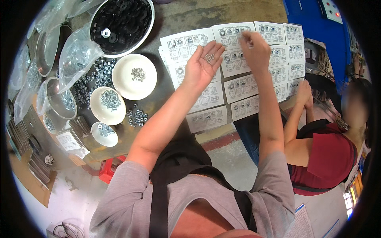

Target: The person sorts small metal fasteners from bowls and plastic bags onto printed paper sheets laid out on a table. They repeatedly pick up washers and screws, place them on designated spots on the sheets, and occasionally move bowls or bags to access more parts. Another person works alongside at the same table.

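My left hand (203,65) is palm up over the printed sheets, fingers stretched out, with several small silver screws (209,58) lying on the palm and fingers. To its right, my right hand (255,49) hovers above another sheet with thumb and fingertips drawn together. Whatever they pinch is too small and blurred to make out. The printed sheets (241,86) lie in overlapping rows and carry pictures of round parts and blank outlined boxes. Small dark and silver parts seem to sit on some of them. A white bowl (126,88) left of my left hand holds similar small silver pieces.
A large bowl (151,24) of black washers stands at the back left. Smaller bowls hold bolts (110,100) and washers (104,130). Loose nuts (137,118) and plastic bags (79,55) lie around them. At right sits a person in a red top (325,156), hands at the sheets' edge.
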